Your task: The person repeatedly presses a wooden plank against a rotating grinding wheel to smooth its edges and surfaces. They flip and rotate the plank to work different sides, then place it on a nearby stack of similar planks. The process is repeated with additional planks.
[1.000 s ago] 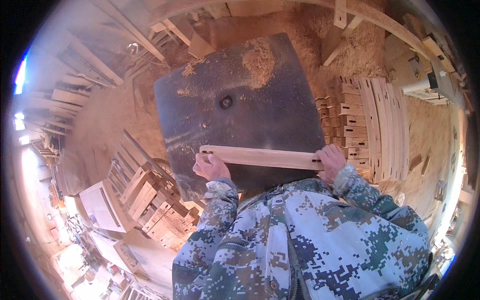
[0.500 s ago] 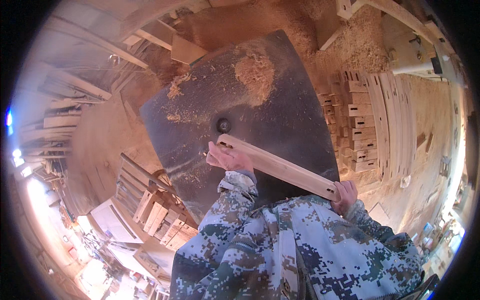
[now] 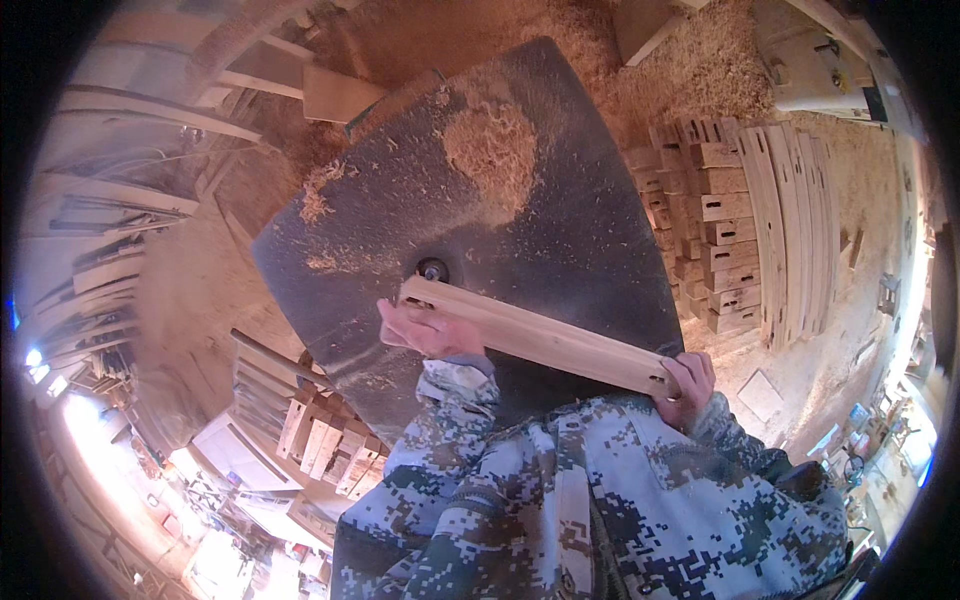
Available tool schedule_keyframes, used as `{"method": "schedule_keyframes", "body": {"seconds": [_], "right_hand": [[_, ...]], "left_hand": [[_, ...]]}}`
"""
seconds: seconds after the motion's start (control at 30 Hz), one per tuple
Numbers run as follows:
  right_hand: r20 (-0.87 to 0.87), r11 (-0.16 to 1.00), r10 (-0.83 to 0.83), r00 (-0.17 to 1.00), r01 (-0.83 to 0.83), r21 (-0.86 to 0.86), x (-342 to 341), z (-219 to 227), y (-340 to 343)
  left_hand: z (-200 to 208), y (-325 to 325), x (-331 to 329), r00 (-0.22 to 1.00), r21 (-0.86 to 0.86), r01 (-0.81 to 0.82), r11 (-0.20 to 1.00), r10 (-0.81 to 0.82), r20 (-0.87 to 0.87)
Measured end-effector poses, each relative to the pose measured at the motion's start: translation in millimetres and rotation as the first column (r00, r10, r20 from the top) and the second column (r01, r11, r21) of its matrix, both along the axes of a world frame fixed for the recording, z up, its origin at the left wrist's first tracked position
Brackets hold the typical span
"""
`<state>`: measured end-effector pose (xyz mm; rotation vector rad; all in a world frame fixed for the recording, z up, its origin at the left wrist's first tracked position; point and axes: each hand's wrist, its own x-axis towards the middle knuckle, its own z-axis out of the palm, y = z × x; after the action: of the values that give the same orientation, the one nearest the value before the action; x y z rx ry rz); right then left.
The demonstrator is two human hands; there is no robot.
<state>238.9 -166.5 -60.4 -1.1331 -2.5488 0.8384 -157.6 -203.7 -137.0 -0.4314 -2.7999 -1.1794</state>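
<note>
A pale wooden rail (image 3: pixel 540 333) with a slot near each end lies slantwise over a dark machine table (image 3: pixel 560 240). Its left end is right beside a round dark spindle (image 3: pixel 433 269) set in the tabletop; whether they touch I cannot tell. My left hand (image 3: pixel 432 330) presses on the near side of that end, its fingers partly stretched out to the left. At the other end, my right hand (image 3: pixel 688 390) is wrapped round the rail by the slot. A heap of shavings (image 3: pixel 490 150) lies farther back on the table.
Slotted wooden blocks (image 3: pixel 728 230) and long rails (image 3: pixel 785 230) are stacked on the right. More cut pieces (image 3: pixel 325 440) stand at the lower left, near the table edge. Boards (image 3: pixel 100 290) are piled at the far left. Sawdust (image 3: pixel 715 70) covers the floor behind.
The rail has shifted left past the spindle, so its left end now sticks out farther beyond it. Both hands stay on the rail. The whole view has tilted slightly.
</note>
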Motion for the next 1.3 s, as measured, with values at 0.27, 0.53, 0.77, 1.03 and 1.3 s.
{"method": "schedule_keyframes", "body": {"seconds": [0.27,0.53,0.77,1.03,1.3], "right_hand": [[-0.076,0.982,0.122,0.990,-0.109,0.156,-94.2,-12.6,46.8],[-0.227,0.958,0.239,0.944,-0.191,0.214,-242.2,-23.1,66.7],[-0.313,0.885,0.465,0.828,-0.440,0.151,-377.9,-36.2,50.4],[-0.266,0.774,0.629,0.730,-0.618,0.134,-432.6,-39.0,17.1],[-0.322,0.853,0.426,0.845,-0.494,-0.168,-308.9,-7.7,18.2]], "left_hand": [[-12.8,2.9,-106.2,0.965,0.068,-0.263,0.963,0.261,0.026],[-2.2,-38.2,-244.1,0.868,-0.126,-0.480,0.868,0.490,0.074],[11.3,-132.6,-341.6,0.566,0.299,-0.663,0.687,0.198,0.800],[13.4,-208.5,-350.2,0.650,0.556,-0.689,0.465,0.057,0.758],[97.5,-170.9,-241.1,0.657,0.876,-0.378,0.300,-0.579,0.482]]}}
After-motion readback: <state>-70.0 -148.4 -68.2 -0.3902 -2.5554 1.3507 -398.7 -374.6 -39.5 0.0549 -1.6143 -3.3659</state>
